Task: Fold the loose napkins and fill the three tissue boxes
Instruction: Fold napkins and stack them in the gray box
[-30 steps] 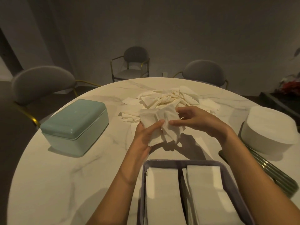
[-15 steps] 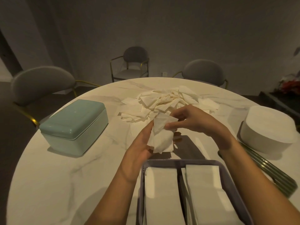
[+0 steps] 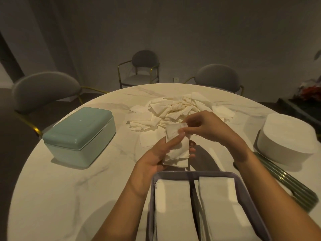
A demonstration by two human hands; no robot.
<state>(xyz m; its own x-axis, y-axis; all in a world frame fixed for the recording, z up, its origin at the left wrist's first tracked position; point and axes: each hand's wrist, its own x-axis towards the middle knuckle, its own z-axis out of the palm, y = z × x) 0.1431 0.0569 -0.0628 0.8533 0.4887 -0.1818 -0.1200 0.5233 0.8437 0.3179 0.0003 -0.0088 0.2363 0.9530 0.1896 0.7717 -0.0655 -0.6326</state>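
A white napkin [image 3: 178, 152] folded into a narrow strip hangs above the table between both hands. My left hand [image 3: 156, 157] grips its lower part, thumb across the front. My right hand [image 3: 205, 126] pinches its top edge. Behind them lies a heap of loose napkins [image 3: 175, 110]. A purple open box [image 3: 243, 188] right in front of me holds two stacks of folded napkins [image 3: 173, 206]. A mint green tissue box [image 3: 78, 134] with its lid on stands at the left. A round white tissue box [image 3: 286, 138] stands at the right.
The round white marble table [image 3: 52, 197] carries everything. A dark green ribbed lid or tray [image 3: 295, 190] lies at the right edge beside the white box. Grey chairs [image 3: 43, 89] with gold frames stand around the far side.
The napkin was spread wide between both hands a second ago. It is now folded into a narrow strip and drawn closer to me, over the purple box's far edge.
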